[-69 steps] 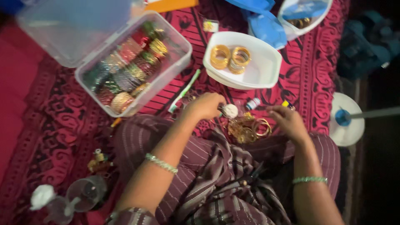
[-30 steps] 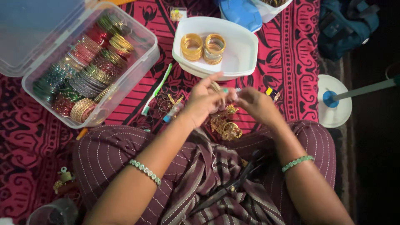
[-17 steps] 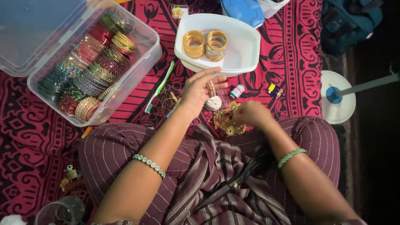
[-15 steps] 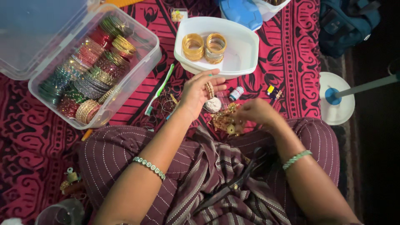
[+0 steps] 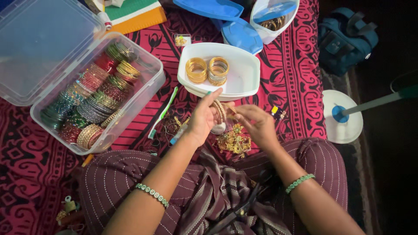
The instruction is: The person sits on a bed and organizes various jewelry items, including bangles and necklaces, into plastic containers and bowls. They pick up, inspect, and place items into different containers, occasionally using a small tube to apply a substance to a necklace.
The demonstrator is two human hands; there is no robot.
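Head view, bottom of frame: lap in maroon striped cloth [image 5: 209,196], black scissors [image 5: 237,211] lying on it; a green beaded bracelet on each forearm. Lower left corner: small metal trinkets [image 5: 67,211] on the red patterned cloth [image 5: 26,165]. Centre: left hand [image 5: 203,117], fingers curled round a few gold bangles [image 5: 219,111], forefinger stretched toward the tray rim. Right hand [image 5: 257,124] just beside it, fingertips pinched at the same bangles; what it grips is too small to tell. Below both hands: heap of gold ornaments [image 5: 235,141]. Left of them: green-and-white toothbrush [image 5: 163,113]. Left of frame: clear plastic box [image 5: 148,93] packed with coloured bangles, lid open. Above the hands: white tray [image 5: 244,74] holding two stacks of gold bangles [image 5: 207,69]. Right: white fan base [image 5: 344,115]. Top: blue lids [image 5: 209,8], second white container [image 5: 267,32].
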